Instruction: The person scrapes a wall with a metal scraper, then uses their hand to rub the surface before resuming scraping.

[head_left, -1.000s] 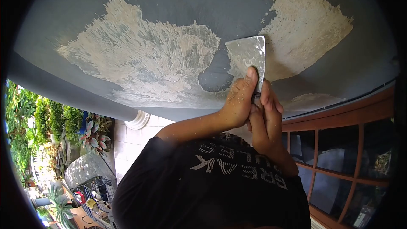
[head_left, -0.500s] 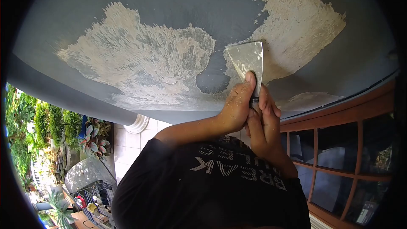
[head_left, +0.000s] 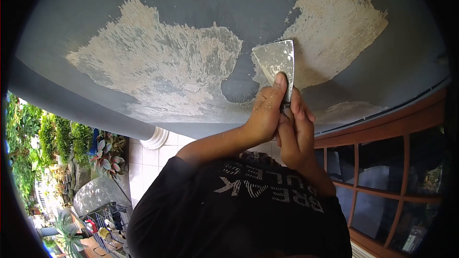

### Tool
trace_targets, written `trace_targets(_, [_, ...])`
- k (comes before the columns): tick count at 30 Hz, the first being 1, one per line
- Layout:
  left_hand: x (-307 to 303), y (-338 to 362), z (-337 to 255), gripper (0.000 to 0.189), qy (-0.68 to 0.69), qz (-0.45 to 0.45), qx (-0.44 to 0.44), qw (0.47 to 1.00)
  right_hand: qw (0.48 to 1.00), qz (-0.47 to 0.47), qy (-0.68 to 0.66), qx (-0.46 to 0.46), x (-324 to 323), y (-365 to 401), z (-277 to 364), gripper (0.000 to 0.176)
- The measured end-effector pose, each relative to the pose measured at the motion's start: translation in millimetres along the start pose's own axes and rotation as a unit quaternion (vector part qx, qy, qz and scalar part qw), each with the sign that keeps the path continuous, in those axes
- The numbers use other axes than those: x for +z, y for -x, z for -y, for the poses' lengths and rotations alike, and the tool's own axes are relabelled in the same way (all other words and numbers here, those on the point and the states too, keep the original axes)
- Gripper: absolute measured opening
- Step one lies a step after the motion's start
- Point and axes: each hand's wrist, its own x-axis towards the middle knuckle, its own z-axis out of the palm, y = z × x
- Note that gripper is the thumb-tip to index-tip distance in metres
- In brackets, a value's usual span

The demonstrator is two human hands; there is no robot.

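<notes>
A scraper [head_left: 276, 56] with a wide, speckled metal blade lies against the grey wall, its edge at the border of a bare, rough patch [head_left: 334, 31]. Both my hands are closed on it. My left hand [head_left: 267, 117] has its thumb pressed along the lower blade, and pale dust clings to its skin. My right hand [head_left: 297, 136] wraps the handle just below, so most of the handle is hidden. Left of the blade, a strip of grey paint [head_left: 240, 88] separates that patch from another large stripped patch [head_left: 167, 62].
A brown-framed paned window [head_left: 380, 177] stands on the right. To the left are a rounded grey column [head_left: 91, 112] with a pale base [head_left: 155, 138], plants [head_left: 67, 134], and a wire basket [head_left: 107, 224] with several items. Pale floor tiles [head_left: 143, 162] show below.
The scraper blade and both hands have moved slightly up in the view, with the blade also a little to the left. Both hands keep their hold. The view itself has shifted slightly.
</notes>
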Motion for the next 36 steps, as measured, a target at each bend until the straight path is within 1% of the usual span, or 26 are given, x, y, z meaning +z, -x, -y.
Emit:
trace_targets(1, [0, 0, -1, 0.063, -0.001, -0.001, -0.007, 1.000, 0.999, 0.012, -0.026, 0.018, 0, 1, 0, 0.029])
trace_targets(4, [-4, -1, -1, 0.063, -0.010, 0.022, -0.002, 1.000, 0.999, 0.017, -0.042, 0.010, 0, 3, 2, 0.030])
trace_targets(8, [1, -4, -4, 0.062, 0.011, 0.021, 0.016, 1.000, 1.000, 0.011, 0.002, -0.009, -1, -3, 3, 0.032])
trace_targets(10, [2, -7, -3, 0.062, 0.011, 0.020, 0.025, 0.999, 1.000, 0.014, -0.008, -0.002, -3, -2, 2, 0.032])
trace_targets(13, [1, -5, 0, 0.062, 0.011, 0.041, 0.015, 0.999, 0.999, 0.019, -0.019, 0.019, -6, 2, 2, 0.030])
trace_targets(16, [1, -5, -3, 0.062, -0.047, 0.024, 0.020, 0.998, 1.000, 0.000, -0.015, 0.004, -1, 0, -1, 0.027])
trace_targets(18, [4, -7, -9, 0.062, -0.030, 0.009, 0.022, 0.999, 1.000, 0.002, -0.002, -0.012, -1, -5, -7, 0.026])
trace_targets(19, [2, -9, -12, 0.063, -0.030, 0.008, 0.018, 0.999, 1.000, 0.012, 0.000, -0.004, -2, -8, -5, 0.027])
trace_targets(21, [3, -9, -16, 0.064, -0.018, 0.025, 0.025, 0.999, 1.000, 0.018, 0.018, -0.016, -3, -7, 4, 0.029])
trace_targets(22, [4, -5, -15, 0.065, -0.013, 0.031, 0.015, 0.999, 0.999, 0.022, 0.027, -0.022, -3, -6, 9, 0.030])
trace_targets(24, [5, 1, -8, 0.065, 0.001, 0.044, -0.004, 0.999, 0.999, 0.021, 0.041, -0.010, -2, 1, 11, 0.033])
trace_targets(26, [1, -1, -6, 0.065, -0.002, 0.042, 0.012, 0.999, 0.999, 0.026, 0.041, 0.001, 0, 3, 7, 0.038])
trace_targets(28, [0, -3, -7, 0.065, -0.012, 0.043, 0.027, 0.999, 0.998, 0.034, 0.040, 0.020, -2, 2, 5, 0.040])
trace_targets(30, [1, -6, -7, 0.064, -0.005, 0.030, 0.016, 0.999, 0.998, 0.040, 0.023, 0.031, -5, 1, 4, 0.040])
trace_targets(32, [3, -3, -5, 0.064, 0.006, 0.022, 0.000, 1.000, 0.999, 0.030, 0.012, 0.026, -5, 4, 5, 0.036])
trace_targets(34, [5, -2, -4, 0.064, 0.018, 0.027, -0.013, 0.999, 1.000, 0.008, 0.022, -0.005, -3, 2, 6, 0.033])
trace_targets(36, [2, -8, -12, 0.064, -0.008, 0.024, 0.013, 1.000, 0.998, -0.006, 0.042, -0.035, 0, -6, 1, 0.031])
